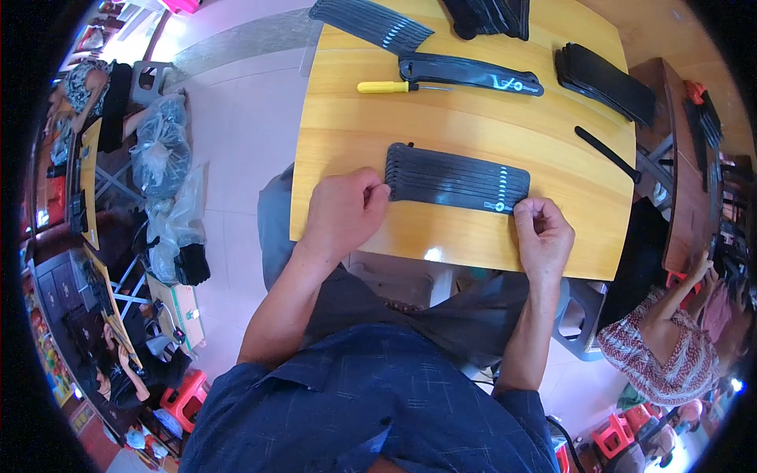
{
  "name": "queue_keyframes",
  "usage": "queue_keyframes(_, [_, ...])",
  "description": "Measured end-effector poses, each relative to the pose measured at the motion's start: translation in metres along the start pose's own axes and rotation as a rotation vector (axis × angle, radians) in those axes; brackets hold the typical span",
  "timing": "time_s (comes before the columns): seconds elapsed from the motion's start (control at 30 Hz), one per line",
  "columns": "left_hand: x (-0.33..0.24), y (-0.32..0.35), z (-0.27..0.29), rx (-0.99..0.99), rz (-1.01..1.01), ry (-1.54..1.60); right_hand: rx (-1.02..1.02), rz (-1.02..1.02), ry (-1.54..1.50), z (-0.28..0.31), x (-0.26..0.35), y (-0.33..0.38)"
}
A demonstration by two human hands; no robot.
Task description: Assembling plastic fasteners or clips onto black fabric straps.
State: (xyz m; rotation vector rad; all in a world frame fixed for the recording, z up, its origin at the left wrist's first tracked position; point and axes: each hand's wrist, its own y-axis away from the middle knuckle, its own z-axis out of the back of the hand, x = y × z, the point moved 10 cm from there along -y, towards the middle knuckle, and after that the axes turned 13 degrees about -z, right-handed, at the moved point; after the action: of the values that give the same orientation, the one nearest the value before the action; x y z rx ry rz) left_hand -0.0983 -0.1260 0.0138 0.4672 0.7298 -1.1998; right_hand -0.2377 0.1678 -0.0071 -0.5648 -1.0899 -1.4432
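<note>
A fanned row of flat black straps lies on the yellow wooden table before me, overlapping so that a line of white marks shows near its right end. My left hand is closed at the left end of the row, its thumb and forefinger pinched on the nearest strap. At the other end my right hand pinches that strap's right tip, beside a white print. What lies inside the left fingers is mostly hidden. Beyond the row rests a screwdriver with a yellow handle.
Farther back lie another fanned strap row, a strap bundle, a black stack and dark bundled pieces. One loose strap sits near the right edge. Other people work at both sides; plastic bags stand left.
</note>
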Motion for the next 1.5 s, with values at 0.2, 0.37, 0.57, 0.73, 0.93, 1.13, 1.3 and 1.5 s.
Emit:
queue_keyframes(0.2, [0.001, 0.0, 0.001, -0.002, -0.003, 0.007, -0.015, -0.006, 0.021, 0.0, 0.002, 0.0])
queue_keyframes(0.37, [0.001, 0.0, 0.001, -0.004, 0.017, 0.0, -0.041, 0.008, 0.078, 0.0, 0.005, 0.0])
queue_keyframes(0.57, [-0.002, -0.002, -0.001, -0.005, -0.017, -0.05, -0.095, 0.038, 0.175, 0.004, 0.011, -0.001])
queue_keyframes(0.73, [-0.003, 0.001, 0.003, -0.039, -0.023, -0.107, -0.11, 0.066, 0.209, 0.002, 0.018, 0.0])
queue_keyframes(0.93, [-0.001, 0.006, -0.002, -0.068, -0.088, -0.216, -0.125, 0.084, 0.302, 0.005, 0.021, 0.003])
queue_keyframes(1.13, [-0.033, 0.052, 0.013, -0.179, -0.219, -0.273, -0.37, 0.308, 0.578, 0.01, 0.067, 0.049])
queue_keyframes(1.3, [-0.103, 0.083, -0.041, -0.084, -0.565, -0.309, -0.169, 0.616, 0.663, -0.046, 0.067, 0.077])
queue_keyframes(1.5, [-0.117, 0.063, -0.098, 0.119, -0.735, -0.227, -0.089, 0.563, 0.861, -0.054, 0.028, 0.072])
